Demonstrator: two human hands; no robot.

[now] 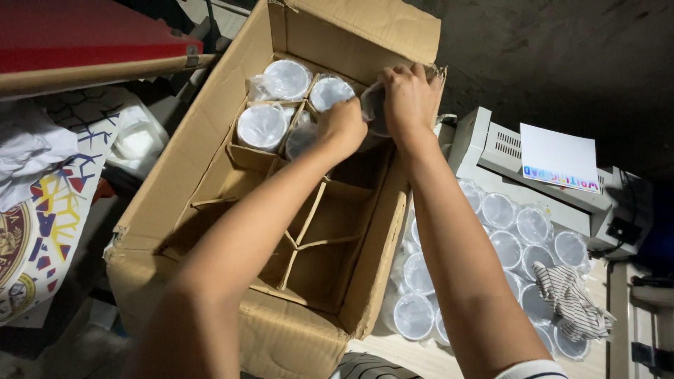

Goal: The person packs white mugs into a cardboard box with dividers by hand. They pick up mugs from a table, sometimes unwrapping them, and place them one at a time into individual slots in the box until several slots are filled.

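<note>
Our two bare forearms fill the lower part of the view and reach forward into the cardboard box (175,203), which we take as our landmark. Inside the box, cardboard dividers (305,231) split it into compartments; those nearest us hold nothing, while the far corner holds several plastic-wrapped white cups (263,126) standing upright in their cells.

At the box's far right corner, both our hands meet on one more wrapped cup (372,105), which sits just above the dividers and against the box's right wall. Our right hand (408,95) is curled over the cup from above, fingers bent around its far side and gripping it. Our left hand (342,126) is closed into a loose fist just beside the cup on its left, touching the wrap; we cannot tell how much of the cup it really holds.

Right of the box, outside its wall, a cluster of similar wrapped cups (498,238) stands close together on the floor, with a striped cloth (572,298) lying over some. Beyond them sits a grey machine (491,151) with a white card (559,158) on top. Left of the box lies patterned fabric (49,210).
</note>
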